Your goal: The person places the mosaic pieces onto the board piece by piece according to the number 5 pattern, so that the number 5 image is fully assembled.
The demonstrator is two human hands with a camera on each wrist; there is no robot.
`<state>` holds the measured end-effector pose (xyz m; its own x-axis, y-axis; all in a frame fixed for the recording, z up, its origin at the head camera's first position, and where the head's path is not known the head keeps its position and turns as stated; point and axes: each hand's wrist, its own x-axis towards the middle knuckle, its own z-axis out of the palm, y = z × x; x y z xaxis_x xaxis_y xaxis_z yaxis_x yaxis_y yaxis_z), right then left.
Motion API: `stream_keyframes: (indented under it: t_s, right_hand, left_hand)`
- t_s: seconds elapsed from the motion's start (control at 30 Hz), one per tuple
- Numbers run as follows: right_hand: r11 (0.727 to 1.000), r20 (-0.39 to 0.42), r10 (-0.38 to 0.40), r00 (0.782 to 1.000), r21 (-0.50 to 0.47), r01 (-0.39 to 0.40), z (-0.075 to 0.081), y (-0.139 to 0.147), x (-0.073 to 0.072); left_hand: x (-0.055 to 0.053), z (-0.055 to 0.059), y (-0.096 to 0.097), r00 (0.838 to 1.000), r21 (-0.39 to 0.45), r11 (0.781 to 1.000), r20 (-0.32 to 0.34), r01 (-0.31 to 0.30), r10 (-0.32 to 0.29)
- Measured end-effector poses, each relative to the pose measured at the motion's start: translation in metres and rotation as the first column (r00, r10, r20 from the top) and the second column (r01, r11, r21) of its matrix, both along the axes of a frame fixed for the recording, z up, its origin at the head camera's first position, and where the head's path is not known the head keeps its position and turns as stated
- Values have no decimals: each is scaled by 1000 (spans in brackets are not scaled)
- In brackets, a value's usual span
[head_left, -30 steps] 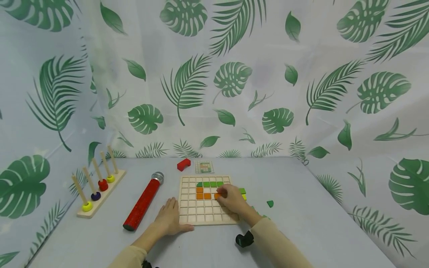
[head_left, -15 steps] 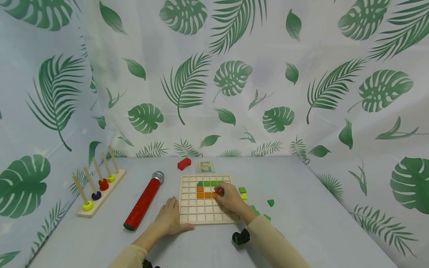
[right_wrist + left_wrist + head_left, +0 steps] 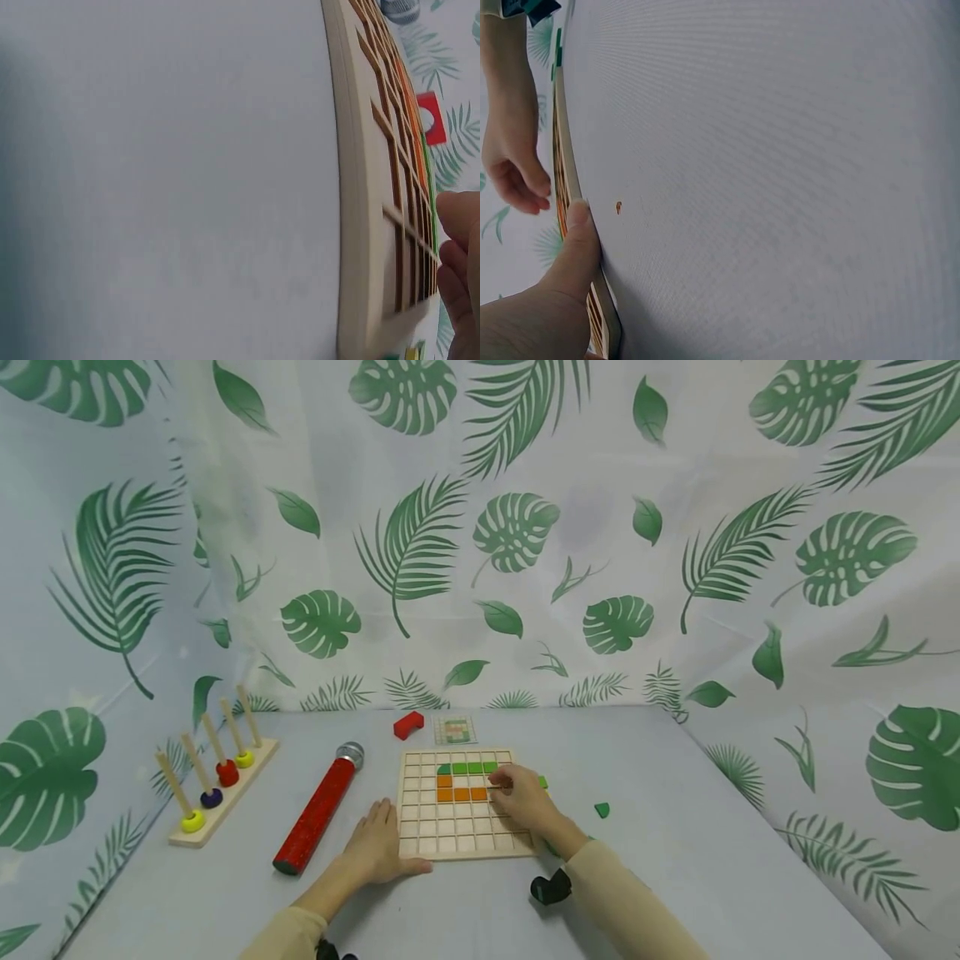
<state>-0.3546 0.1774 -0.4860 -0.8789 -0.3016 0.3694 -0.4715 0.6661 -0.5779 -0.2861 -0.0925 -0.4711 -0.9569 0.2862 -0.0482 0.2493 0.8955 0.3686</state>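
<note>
A wooden grid board lies on the table, with a row of green tiles and several orange tiles set in its cells. My left hand rests flat at the board's left edge, its thumb along the near left corner. Over the right part of the grid is my right hand, just right of the last orange tile in the lower row. Its fingers are loosely bent, and no tile shows between thumb and forefinger in the head view or the left wrist view.
Loose green pieces lie right of the board, some partly hidden by the right arm. Behind it are a small pattern card and a red block. To the left lie a red toy microphone and a peg stand with coloured rings.
The orange tile my right hand was pinching now lies in the lower orange row. The hand slid it left, then let go and drew back right. My left hand stayed put.
</note>
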Motion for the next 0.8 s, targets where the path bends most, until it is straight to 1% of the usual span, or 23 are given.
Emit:
stream_keyframes:
  t_s: [0.13,0.2,0.37,0.43,0.57,0.8]
  right_hand:
    - [999,-35,-44,998,12,44,2,16,2]
    - [997,-38,-78,996,19,79,3,24,3]
    - [987,-12,-158,987,29,158,4,44,6]
    - [983,2,-180,984,36,179,3,51,7]
    - [980,39,-195,980,53,192,2,63,10]
    - [979,51,-192,980,75,188,0,74,14]
  left_hand:
    - [1,0,0,1000,3,1000,-3,5,-5]
    - [1,0,0,1000,6,1000,-1,6,-6]
    - [0,0,0,1000,15,1000,-4,6,-6]
    - [0,0,0,1000,19,1000,-4,7,-7]
    - [0,-1,-1,1000,24,1000,-1,3,-3]
    - [0,-2,-2,1000,15,1000,-8,3,-3]
